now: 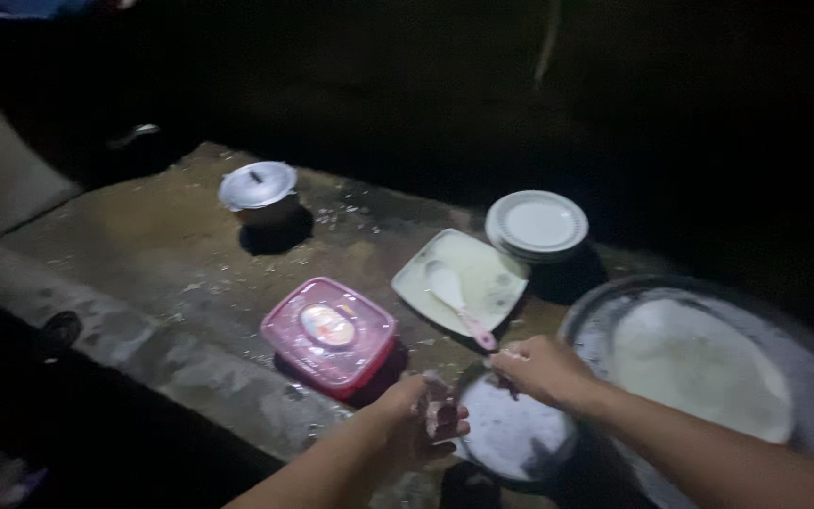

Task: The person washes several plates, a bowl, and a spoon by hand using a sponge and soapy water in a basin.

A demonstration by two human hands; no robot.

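The left hand [423, 415] is seen at the lower centre of the frame, its fingers curled inward around something small and pale that cannot be made out, right at the left rim of a round metal dish [512, 435]. The right hand [544, 369] is placed just above that dish, at its upper rim, with the fingers drawn together; whether the rim is pinched or only touched cannot be told. The dish itself is found low in the frame, a little right of centre, its surface greyish and wet-looking. To the right, a large round metal basin [605, 311] fills the lower right of the frame, and pale, soapy-looking water is held in it. Left of the hands, a pink lidded plastic container [330, 335] is set on a rough concrete slab [143, 254]. Further up, at the centre, a pale square plate [492, 273] is laid flat, and a white spoon with a pink handle [456, 300] rests across it. Just beyond, to the upper right of the square plate, a stack of round white plates [537, 224] is seen. Farthest off, in the upper left, a small metal pot with a lid [258, 187] is stood on the slab. The surroundings are lost in darkness.
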